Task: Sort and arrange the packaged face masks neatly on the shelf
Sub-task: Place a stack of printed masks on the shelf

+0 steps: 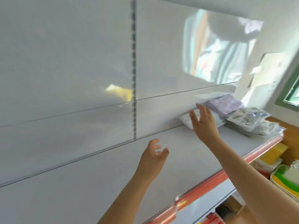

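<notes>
Clear-wrapped face mask packs lie in a loose heap at the right end of the grey shelf (113,183). A lilac pack (224,103) lies on top, a white pack (188,121) sticks out to the left, and grey-blue packs (249,119) spread toward the shelf's front edge. My right hand (203,120) reaches up to the heap with fingers spread, its fingertips at the white and lilac packs, gripping nothing. My left hand (153,157) hovers above the bare shelf surface, fingers loosely curled and empty.
A glossy white back panel (64,62) with a slotted upright (133,62) rises behind the shelf. A red price strip (210,180) runs along the shelf's front edge. Yellow, green and white packages (283,177) fill the lower shelf at right. A green-framed window (289,92) is far right.
</notes>
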The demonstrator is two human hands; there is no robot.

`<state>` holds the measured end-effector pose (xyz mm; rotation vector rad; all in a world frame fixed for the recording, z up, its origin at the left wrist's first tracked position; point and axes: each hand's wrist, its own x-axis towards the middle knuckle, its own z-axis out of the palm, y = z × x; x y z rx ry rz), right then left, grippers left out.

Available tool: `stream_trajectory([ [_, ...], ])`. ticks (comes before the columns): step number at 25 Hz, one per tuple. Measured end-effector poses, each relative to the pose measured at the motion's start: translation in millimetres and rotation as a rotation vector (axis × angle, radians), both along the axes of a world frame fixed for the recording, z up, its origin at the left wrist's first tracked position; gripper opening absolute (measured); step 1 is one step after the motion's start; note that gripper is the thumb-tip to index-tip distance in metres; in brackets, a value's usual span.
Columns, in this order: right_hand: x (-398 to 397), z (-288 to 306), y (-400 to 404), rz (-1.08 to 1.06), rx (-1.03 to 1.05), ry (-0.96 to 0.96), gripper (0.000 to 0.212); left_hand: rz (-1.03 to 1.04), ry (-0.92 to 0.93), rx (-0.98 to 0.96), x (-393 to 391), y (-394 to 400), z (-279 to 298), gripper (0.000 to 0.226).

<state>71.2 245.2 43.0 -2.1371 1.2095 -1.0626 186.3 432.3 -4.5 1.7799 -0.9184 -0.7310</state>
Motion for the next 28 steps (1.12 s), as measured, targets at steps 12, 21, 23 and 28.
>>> stream_trajectory([
  [12, -47, -54, -202, 0.001, 1.111, -0.818, 0.068, 0.116, 0.949, -0.153, -28, -274, -12, 0.025],
  [21, -21, -41, -195, 0.035, 1.198, -0.819, 0.024, 0.116, 0.977, 0.016, -20, -295, 5, 0.024],
  [23, -27, -46, -183, 0.056, 1.175, -0.811, 0.030, 0.038, 1.022, 0.017, -24, -279, 7, 0.029],
  [28, -56, -52, -139, 0.373, 1.114, -0.787, 0.045, -0.119, 0.971, -0.109, -32, -228, 11, 0.041],
])
